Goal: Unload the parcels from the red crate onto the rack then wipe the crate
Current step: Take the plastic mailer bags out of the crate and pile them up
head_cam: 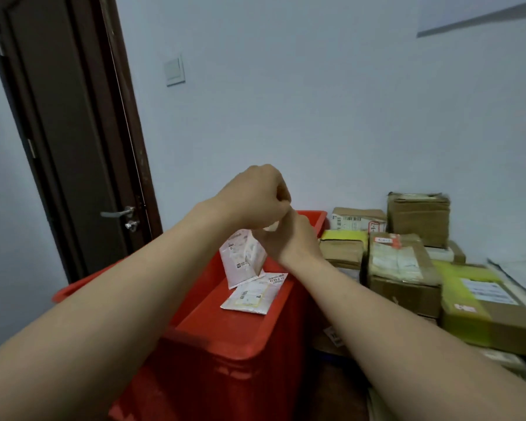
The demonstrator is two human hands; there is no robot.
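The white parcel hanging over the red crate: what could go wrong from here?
The hanging parcel is held only at its top edge, it seems by the right hand; it could slip and drop into the red crate. The flat parcel lies near the crate's edge, where a forearm might knock it off. The stacked boxes look uneven and could shift.

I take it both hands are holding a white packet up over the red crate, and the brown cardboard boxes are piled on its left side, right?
Not quite. The cardboard boxes are piled on the right of the red crate, not the left; a dark door stands on the left. The head view shows this. The rest holds: the left hand and right hand hold the white packet up over the crate.
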